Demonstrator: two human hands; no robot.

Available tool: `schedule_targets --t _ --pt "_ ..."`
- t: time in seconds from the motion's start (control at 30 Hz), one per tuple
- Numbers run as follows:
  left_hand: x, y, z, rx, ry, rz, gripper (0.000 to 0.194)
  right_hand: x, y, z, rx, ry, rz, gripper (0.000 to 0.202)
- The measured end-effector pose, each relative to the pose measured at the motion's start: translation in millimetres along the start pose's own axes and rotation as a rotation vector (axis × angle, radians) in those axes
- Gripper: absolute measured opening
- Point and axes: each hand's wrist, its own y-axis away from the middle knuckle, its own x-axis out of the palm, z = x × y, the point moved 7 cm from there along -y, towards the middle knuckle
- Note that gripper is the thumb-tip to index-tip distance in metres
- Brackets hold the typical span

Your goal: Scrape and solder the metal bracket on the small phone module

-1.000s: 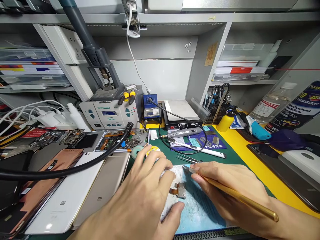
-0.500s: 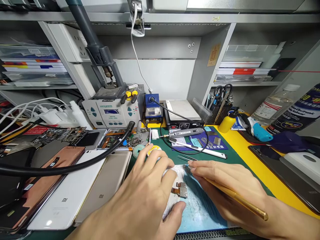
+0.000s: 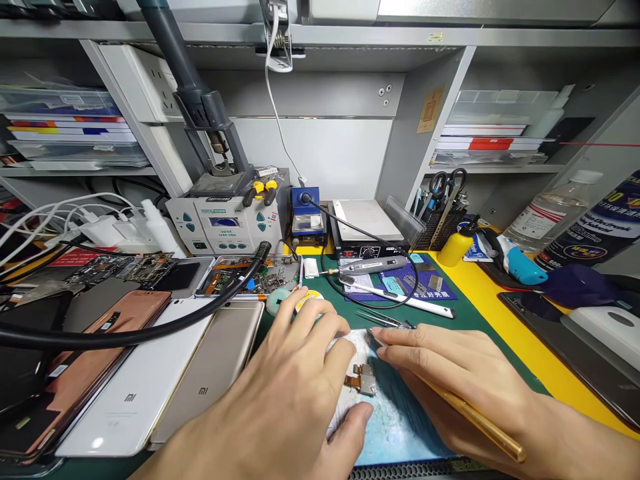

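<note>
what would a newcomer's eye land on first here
Probably the left hand, spread at bottom centre beside a small metal part, and the right hand across from it, gripping a thin gold-coloured rod. After that, perhaps the thick black hose sweeping past the white phone on the left side, and the bright yellow bottle right of centre.

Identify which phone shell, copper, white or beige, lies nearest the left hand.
The beige shell: it lies right beside the left hand, while the white shell lies beyond it and the copper shell beyond that.
</note>
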Motion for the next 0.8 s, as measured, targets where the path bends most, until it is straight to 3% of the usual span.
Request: schedule_targets --t 0.8 --pt "-1.7 0.8 -2.5 0.011 0.012 -0.017 0.021 1.2 8.5 5.0 -0.031 0.062 -0.003 0.036"
